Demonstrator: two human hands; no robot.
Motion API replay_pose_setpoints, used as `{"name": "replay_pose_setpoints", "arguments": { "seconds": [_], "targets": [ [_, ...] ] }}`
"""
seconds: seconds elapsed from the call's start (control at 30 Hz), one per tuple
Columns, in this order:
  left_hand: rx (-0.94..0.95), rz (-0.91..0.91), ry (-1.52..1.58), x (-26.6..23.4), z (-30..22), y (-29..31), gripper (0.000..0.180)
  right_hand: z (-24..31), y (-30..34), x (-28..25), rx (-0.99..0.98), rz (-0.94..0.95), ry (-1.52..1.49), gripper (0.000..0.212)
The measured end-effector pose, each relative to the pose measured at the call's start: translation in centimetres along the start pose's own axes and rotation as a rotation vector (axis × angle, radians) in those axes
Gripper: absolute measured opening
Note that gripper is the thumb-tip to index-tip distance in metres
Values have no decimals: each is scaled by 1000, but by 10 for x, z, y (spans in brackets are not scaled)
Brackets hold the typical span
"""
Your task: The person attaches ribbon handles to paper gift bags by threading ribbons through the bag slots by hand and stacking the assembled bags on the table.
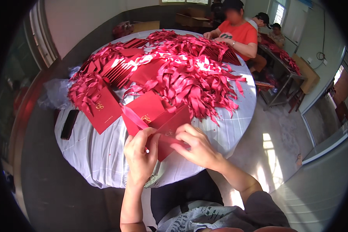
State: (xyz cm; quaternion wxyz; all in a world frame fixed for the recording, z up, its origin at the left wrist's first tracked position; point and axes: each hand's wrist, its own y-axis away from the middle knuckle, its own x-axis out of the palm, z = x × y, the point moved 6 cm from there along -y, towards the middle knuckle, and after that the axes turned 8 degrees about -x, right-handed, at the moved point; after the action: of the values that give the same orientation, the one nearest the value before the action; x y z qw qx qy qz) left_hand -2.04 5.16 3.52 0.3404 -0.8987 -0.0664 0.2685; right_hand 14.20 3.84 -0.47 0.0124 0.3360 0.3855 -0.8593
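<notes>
Close to the table's near edge, my left hand [141, 149] pinches a pinkish-red ribbon [134, 116] between thumb and fingers. My right hand [197, 145] has its fingers closed on the ribbon's other stretch, which runs blurred between the two hands. Beneath them lies a red card folder [178, 120], tilted, with gold print partly covered by my fingers. Another red folder [145, 108] lies just behind it. Left of my left hand, a third red folder [103, 111] with a gold emblem lies flat on the cloth.
A large heap of ribbons [193, 83] and stacked red folders [118, 73] covers the round table's far half. The white tablecloth [100, 154] is wrinkled. A black phone-like object [69, 124] and clear plastic bag [56, 92] are at left. A person in orange [239, 36] works across the table.
</notes>
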Motion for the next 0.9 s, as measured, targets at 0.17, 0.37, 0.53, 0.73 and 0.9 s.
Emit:
{"name": "replay_pose_setpoints", "arguments": {
  "seconds": [0.17, 0.37, 0.53, 0.73, 0.9],
  "targets": [
    [82, -3, -59, -8, 0, -1, 19, -19, 28, -8, 487, 265, -570, 14],
    [138, 33, -110, -9, -2, -4, 19, -30, 44, -53, 469, 224, -366, 10],
    [181, 32, -283, -9, -7, -7, 21, -37, 57, -77, 401, 185, -283, 12],
    [219, 14, -428, -8, -23, -7, 19, -40, 69, -86, 529, 96, -450, 11],
    [225, 150, -575, -4, -37, -9, 25, -29, 63, -97, 350, 46, -254, 13]
  ]
}}
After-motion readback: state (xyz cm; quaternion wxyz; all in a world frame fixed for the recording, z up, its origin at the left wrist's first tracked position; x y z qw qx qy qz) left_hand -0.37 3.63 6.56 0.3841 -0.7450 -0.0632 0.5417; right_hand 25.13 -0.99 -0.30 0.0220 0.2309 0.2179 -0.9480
